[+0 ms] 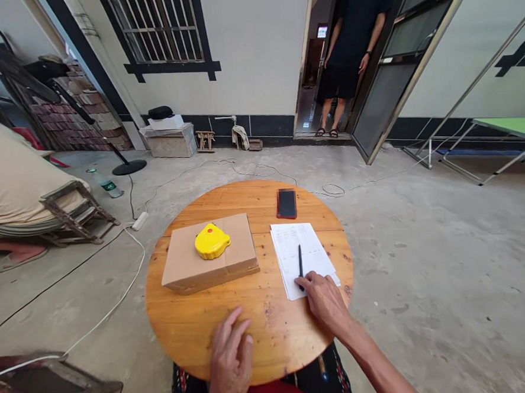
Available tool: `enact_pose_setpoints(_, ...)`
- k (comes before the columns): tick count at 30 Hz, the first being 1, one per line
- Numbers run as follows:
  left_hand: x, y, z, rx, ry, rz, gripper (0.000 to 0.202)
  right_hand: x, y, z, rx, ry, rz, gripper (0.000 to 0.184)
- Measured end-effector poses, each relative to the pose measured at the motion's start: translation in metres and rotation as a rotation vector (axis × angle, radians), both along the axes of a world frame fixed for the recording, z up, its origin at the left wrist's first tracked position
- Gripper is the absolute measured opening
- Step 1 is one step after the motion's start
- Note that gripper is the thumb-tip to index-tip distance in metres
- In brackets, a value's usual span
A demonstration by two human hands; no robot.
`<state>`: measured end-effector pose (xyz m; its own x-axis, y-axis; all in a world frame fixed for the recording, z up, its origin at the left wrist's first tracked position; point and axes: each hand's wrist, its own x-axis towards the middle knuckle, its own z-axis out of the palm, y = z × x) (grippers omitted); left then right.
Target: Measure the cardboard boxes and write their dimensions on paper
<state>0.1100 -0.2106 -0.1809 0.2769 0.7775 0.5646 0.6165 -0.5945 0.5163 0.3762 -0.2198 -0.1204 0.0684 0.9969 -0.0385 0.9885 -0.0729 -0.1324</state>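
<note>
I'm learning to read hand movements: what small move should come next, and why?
Probably the right hand should firm up its hold on the black pen: its fingertips are already at the pen's near end, over the paper sheets, though how firmly they hold it is unclear.

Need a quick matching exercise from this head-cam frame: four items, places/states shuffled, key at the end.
Column 1
1. Tape measure
2. Pen
3. Phone
4. Left hand

Column 2
A. Lying on the table, beyond the papers
B. At the near edge, holding nothing
C. On top of the cardboard box
D. On the papers, its lower end at the fingertips of the right hand

Pairs: 1-C, 2-D, 3-A, 4-B
</note>
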Motion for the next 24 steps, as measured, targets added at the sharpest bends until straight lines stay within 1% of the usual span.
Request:
enact_pose_setpoints(2,0.019,-0.002,0.008,-0.014,0.024,-0.072,0.026,0.005,0.002,-0.001,0.01,-0.038,0.039,0.04)
enact_pose_setpoints(4,0.038,-0.001,0.015,-0.061,0.057,-0.157,0.032,0.011,0.003,-0.002,0.037,-0.065,0.101,0.035)
enact_pose_setpoints(7,0.062,0.009,0.023,-0.106,0.107,-0.257,0.04,0.023,0.004,-0.006,0.121,-0.115,0.223,0.03)
enact_pose_setpoints(9,0.075,0.017,0.025,-0.139,0.144,-0.288,0.045,0.034,0.005,-0.009,0.206,-0.112,0.273,0.03)
enact_pose_setpoints(11,0.088,0.025,0.027,-0.176,0.205,-0.305,0.049,0.044,0.004,-0.008,0.278,-0.095,0.274,0.031)
enact_pose_setpoints(13,0.1,0.031,0.03,-0.202,0.291,-0.33,0.051,0.052,0.0,0.002,0.368,-0.041,0.216,0.029)
enact_pose_setpoints(15,0.11,0.034,0.032,-0.218,0.383,-0.378,0.054,0.058,-0.009,0.021,0.527,0.119,0.11,0.023)
enact_pose_setpoints(16,0.114,0.035,0.034,-0.223,0.422,-0.404,0.055,0.061,-0.014,0.033,0.653,0.276,0.046,0.02)
enact_pose_setpoints(17,0.116,0.036,0.035,-0.228,0.455,-0.428,0.054,0.062,-0.019,0.046,0.73,0.414,-0.021,0.02)
enact_pose_setpoints(19,0.114,0.037,0.036,-0.232,0.504,-0.463,0.051,0.064,-0.029,0.067,0.821,0.694,-0.145,0.018)
enact_pose_setpoints(20,0.11,0.037,0.036,-0.226,0.523,-0.477,0.049,0.064,-0.032,0.073,0.861,0.849,-0.19,0.017)
enact_pose_setpoints(21,0.104,0.037,0.036,-0.214,0.537,-0.49,0.047,0.065,-0.035,0.076,0.889,0.991,-0.227,0.017)
enact_pose_setpoints(22,0.096,0.037,0.035,-0.196,0.545,-0.502,0.046,0.065,-0.036,0.075,0.905,1.112,-0.259,0.019)
enact_pose_setpoints(24,0.077,0.037,0.033,-0.152,0.546,-0.518,0.043,0.066,-0.038,0.065,0.888,1.262,-0.33,0.024)
